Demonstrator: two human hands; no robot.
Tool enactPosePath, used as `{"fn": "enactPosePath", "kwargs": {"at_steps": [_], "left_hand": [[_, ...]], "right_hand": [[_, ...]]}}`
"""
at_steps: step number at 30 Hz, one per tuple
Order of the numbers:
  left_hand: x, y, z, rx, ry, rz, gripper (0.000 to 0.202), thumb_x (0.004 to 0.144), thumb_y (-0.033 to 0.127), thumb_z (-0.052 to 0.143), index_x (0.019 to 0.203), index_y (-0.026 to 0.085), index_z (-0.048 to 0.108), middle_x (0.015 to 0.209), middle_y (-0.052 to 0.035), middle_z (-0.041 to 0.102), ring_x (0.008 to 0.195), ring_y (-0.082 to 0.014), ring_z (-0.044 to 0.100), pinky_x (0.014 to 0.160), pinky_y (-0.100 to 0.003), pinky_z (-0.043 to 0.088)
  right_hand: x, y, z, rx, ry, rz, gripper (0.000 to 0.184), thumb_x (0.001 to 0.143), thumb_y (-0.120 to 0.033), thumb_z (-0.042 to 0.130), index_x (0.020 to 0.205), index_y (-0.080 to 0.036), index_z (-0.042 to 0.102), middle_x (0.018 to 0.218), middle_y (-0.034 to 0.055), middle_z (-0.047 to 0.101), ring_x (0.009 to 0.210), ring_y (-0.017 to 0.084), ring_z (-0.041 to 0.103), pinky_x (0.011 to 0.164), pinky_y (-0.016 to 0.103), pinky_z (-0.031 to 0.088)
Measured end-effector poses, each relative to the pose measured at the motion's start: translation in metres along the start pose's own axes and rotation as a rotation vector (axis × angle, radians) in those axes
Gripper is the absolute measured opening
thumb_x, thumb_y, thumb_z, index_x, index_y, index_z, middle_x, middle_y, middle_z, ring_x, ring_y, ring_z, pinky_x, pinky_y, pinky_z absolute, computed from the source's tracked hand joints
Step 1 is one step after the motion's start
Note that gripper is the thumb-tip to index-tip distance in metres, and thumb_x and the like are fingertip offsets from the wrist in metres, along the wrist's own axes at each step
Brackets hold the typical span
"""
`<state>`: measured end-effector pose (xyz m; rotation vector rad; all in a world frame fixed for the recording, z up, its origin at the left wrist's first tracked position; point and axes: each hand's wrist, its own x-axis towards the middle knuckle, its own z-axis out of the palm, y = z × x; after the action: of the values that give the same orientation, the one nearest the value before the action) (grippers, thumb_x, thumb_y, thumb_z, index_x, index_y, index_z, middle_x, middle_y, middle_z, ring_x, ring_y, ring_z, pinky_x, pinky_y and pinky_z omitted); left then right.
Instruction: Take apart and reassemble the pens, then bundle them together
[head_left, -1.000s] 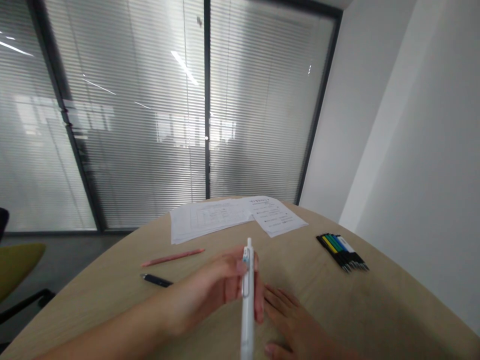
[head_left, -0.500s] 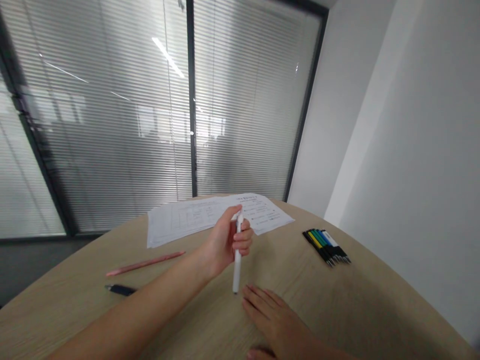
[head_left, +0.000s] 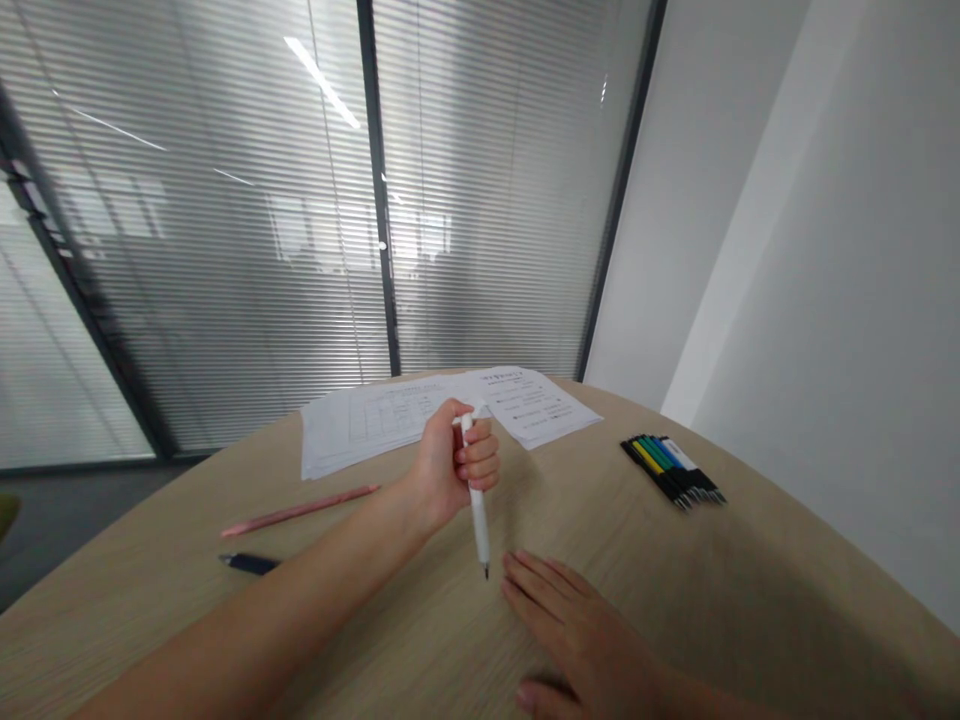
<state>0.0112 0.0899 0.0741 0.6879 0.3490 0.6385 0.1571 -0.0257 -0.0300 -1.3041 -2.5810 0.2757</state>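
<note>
White pen [head_left: 477, 500] clamped in left grip [head_left: 456, 465], tip [head_left: 485, 570] detail too small; right hand [head_left: 577, 630] open on tabletop [head_left: 750, 590].

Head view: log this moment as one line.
left hand: white pen held tip down | right hand: flat on table

The pen [head_left: 478, 490] is of smooth white plastic, a little glossy; the table [head_left: 750, 600] is matt wood with fine grain, and the sheets [head_left: 532, 405] are thin, smooth matt paper.

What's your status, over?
Left hand gripping white pen, tip down. Right hand flat on table, empty. Papers just beyond pen.
</note>
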Motion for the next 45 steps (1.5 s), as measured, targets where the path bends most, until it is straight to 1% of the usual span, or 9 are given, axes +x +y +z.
{"fn": "enactPosePath", "kwargs": {"at_steps": [6,11,14,20,24,29,33,40,45], "left_hand": [[-0.003,0.002,0.002,-0.018,-0.034,0.038,0.034,0.071,0.032,0.028,0.040,0.018,0.028,0.038,0.0085,0.007,0.030,-0.0052,0.008,0.029,-0.017,0.017],[-0.004,0.008,0.004,-0.008,-0.094,0.003,0.043,0.075,0.045,0.030,0.043,0.017,0.028,0.039,0.0089,0.010,0.030,-0.0045,0.011,0.030,-0.016,0.020],[-0.005,0.011,0.004,-0.011,-0.102,0.030,0.046,0.075,0.049,0.029,0.042,0.017,0.028,0.039,0.0088,0.010,0.030,-0.0044,0.012,0.031,-0.016,0.020],[-0.007,0.018,0.003,-0.014,-0.111,0.110,0.035,0.074,0.032,0.031,0.042,0.017,0.029,0.038,0.0082,0.010,0.029,-0.0049,0.013,0.031,-0.017,0.022],[-0.010,0.024,0.004,-0.018,-0.098,0.183,0.031,0.071,0.026,0.033,0.042,0.018,0.027,0.037,0.0081,0.010,0.028,-0.0053,0.013,0.029,-0.017,0.022],[-0.014,0.029,0.005,-0.044,-0.080,0.238,0.037,0.075,0.034,0.034,0.043,0.018,0.025,0.037,0.0082,0.012,0.027,-0.0052,0.017,0.029,-0.018,0.023],[-0.013,0.031,0.003,-0.049,-0.075,0.225,0.040,0.075,0.041,0.036,0.044,0.018,0.026,0.037,0.0087,0.014,0.027,-0.0050,0.018,0.029,-0.017,0.025],[-0.010,0.031,-0.001,-0.061,-0.034,0.240,0.032,0.072,0.026,0.032,0.042,0.019,0.022,0.037,0.0083,0.009,0.026,-0.0060,0.016,0.028,-0.018,0.021],[-0.011,0.031,0.000,-0.060,-0.039,0.258,0.031,0.070,0.027,0.033,0.043,0.019,0.021,0.039,0.0083,0.009,0.027,-0.0057,0.015,0.028,-0.018,0.021]], "right_hand": [[0.000,-0.003,-0.003,0.004,-0.008,-0.004,0.062,0.079,-0.049,0.036,0.126,-0.009,0.034,0.134,0.0096,0.027,0.124,0.018,0.018,0.103,0.031,0.013],[0.000,-0.004,-0.004,0.011,-0.002,0.011,0.063,0.078,-0.049,0.036,0.126,-0.009,0.035,0.134,0.0099,0.027,0.124,0.018,0.018,0.102,0.031,0.014],[0.000,-0.003,-0.003,0.015,0.002,0.021,0.063,0.078,-0.048,0.037,0.127,-0.009,0.032,0.135,0.0095,0.025,0.125,0.018,0.017,0.102,0.032,0.014],[0.001,-0.004,-0.003,0.016,0.002,0.017,0.062,0.079,-0.048,0.036,0.127,-0.009,0.033,0.134,0.0093,0.025,0.124,0.018,0.017,0.103,0.032,0.013],[0.000,-0.005,-0.004,0.017,-0.004,0.021,0.062,0.079,-0.048,0.035,0.127,-0.009,0.033,0.135,0.0094,0.025,0.125,0.018,0.017,0.102,0.032,0.013],[0.000,-0.004,-0.003,0.032,-0.010,0.025,0.061,0.079,-0.046,0.035,0.128,-0.010,0.031,0.135,0.0087,0.023,0.125,0.017,0.016,0.102,0.033,0.013],[0.000,-0.003,-0.003,0.037,-0.021,0.025,0.062,0.079,-0.047,0.035,0.128,-0.011,0.031,0.135,0.0086,0.023,0.125,0.018,0.016,0.102,0.034,0.013],[0.000,-0.006,-0.006,0.014,-0.054,0.040,0.062,0.078,-0.045,0.037,0.128,-0.009,0.031,0.136,0.0095,0.022,0.125,0.018,0.015,0.102,0.034,0.013],[0.001,-0.005,-0.007,0.032,-0.055,0.023,0.062,0.078,-0.044,0.037,0.129,-0.010,0.028,0.136,0.0094,0.021,0.125,0.017,0.013,0.102,0.033,0.012]]}}
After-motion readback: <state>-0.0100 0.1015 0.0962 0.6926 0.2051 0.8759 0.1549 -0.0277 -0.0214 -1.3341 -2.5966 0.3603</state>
